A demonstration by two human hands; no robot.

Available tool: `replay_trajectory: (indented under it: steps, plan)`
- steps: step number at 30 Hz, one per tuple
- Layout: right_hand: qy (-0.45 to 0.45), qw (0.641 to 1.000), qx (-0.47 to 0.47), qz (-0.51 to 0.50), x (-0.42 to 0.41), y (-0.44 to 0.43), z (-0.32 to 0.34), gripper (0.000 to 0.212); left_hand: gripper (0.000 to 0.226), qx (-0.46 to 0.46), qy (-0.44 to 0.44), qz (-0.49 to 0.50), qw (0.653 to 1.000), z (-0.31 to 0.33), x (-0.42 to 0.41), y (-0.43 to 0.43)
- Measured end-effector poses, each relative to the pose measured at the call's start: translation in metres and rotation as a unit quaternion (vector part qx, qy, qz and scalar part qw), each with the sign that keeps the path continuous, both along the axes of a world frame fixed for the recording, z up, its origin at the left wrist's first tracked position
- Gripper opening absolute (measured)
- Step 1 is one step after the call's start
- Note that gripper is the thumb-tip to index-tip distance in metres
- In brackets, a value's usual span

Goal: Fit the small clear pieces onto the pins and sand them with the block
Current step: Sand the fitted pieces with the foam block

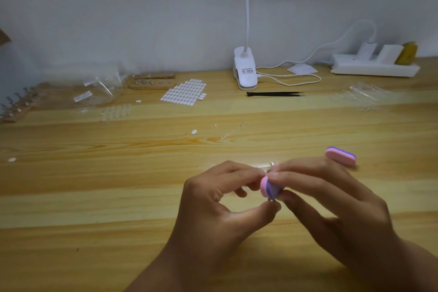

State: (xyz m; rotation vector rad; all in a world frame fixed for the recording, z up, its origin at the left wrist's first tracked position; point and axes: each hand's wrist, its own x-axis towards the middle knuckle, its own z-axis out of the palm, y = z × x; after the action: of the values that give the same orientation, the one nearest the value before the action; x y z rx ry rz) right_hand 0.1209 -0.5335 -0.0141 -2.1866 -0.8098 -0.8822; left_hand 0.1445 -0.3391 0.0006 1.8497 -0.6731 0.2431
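Observation:
My right hand (pixel 331 199) grips a small pink and purple sanding block (pixel 269 188) between thumb and fingers, low in the middle of the wooden table (pixel 118 185). My left hand (pixel 218 199) pinches a small metal pin (pixel 272 200) right against the block; its tip pokes out above at the fingertips. Whether a clear piece sits on the pin is hidden by the fingers and the block. A second pink and purple block (pixel 340 156) lies on the table just beyond my right hand.
A wooden pin holder (pixel 151 82), a sheet of white oval stickers (pixel 184 92), clear bags (pixel 99 87) and loose clear pieces (pixel 116 111) lie at the back left. Black tweezers (pixel 275 94), a clip lamp (pixel 245 71), a power strip (pixel 374 66) and clear strips (pixel 362 95) sit behind.

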Motion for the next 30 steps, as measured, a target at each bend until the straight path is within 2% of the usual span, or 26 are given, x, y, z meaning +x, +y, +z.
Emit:
replay_trajectory:
  steps: [6,10,13,17,21,25,30]
  plan:
    - [0.007,0.998,0.063,-0.030,0.003,-0.003,0.003,0.022,0.030,-0.058,0.063,-0.023,0.996,-0.003,0.002,0.000]
    - [-0.012,0.999,0.035,-0.030,0.001,-0.001,0.001,0.022,0.028,-0.064,0.065,-0.046,0.995,-0.002,0.002,-0.003]
    - [-0.007,0.997,0.057,-0.049,0.004,-0.003,0.002,0.021,0.025,-0.078,0.090,-0.047,0.992,-0.004,0.003,-0.001]
    - [-0.041,0.998,0.033,-0.028,-0.001,0.002,0.003,0.021,0.027,-0.076,0.064,-0.051,0.994,-0.003,0.001,-0.004]
    - [-0.009,0.998,0.042,-0.043,0.003,-0.005,0.003,0.022,0.024,-0.086,0.087,-0.046,0.991,-0.004,0.002,-0.002]
    - [-0.043,0.998,0.034,-0.022,-0.001,0.002,0.002,0.022,0.028,-0.079,0.075,-0.058,0.992,-0.002,0.001,-0.004]
    - [0.003,0.996,0.049,-0.068,0.011,-0.011,0.002,0.022,0.025,-0.141,0.173,-0.082,0.971,-0.006,0.002,-0.001]
